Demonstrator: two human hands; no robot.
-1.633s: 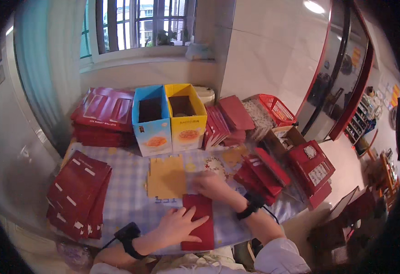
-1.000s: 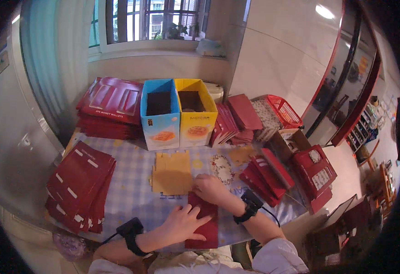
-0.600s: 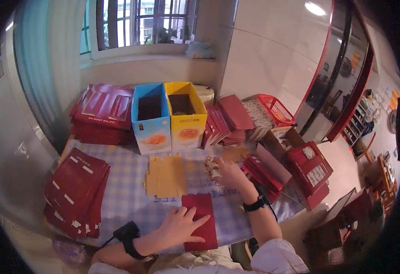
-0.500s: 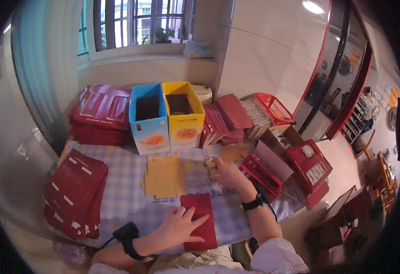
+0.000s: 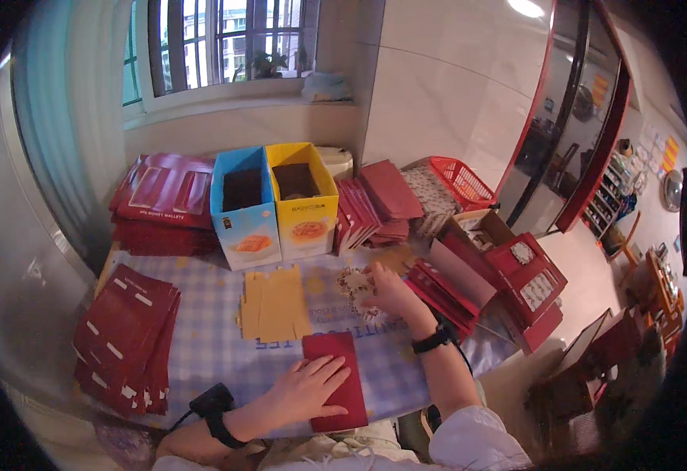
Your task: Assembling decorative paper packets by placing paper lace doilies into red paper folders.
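Observation:
My left hand (image 5: 312, 388) lies flat on a dark red envelope (image 5: 336, 347) at the table's near edge, fingers stretched out across it. My right hand (image 5: 397, 297) reaches over a scattered heap of small pale and brown bits (image 5: 351, 284). Its fingers are bent down, with the thumb apart from the index finger; nothing shows between them. Left of the heap lies a flat stack of yellow paper strips (image 5: 273, 306). A brownish flat piece (image 5: 394, 257) lies just beyond my right hand.
Dark red printed sleeves (image 5: 127, 330) are piled at the left. A blue box (image 5: 245, 212) and a yellow box (image 5: 306, 206) stand at the back, beside stacked wallet packs (image 5: 163, 192). Rightward are red envelopes (image 5: 447, 297), a cardboard box (image 5: 481, 231) and a red basket (image 5: 463, 182).
My left hand's spread fingers have drawn closer together on the envelope. My right hand stays over the heap, its fingers slightly shifted. The whole view has moved a little.

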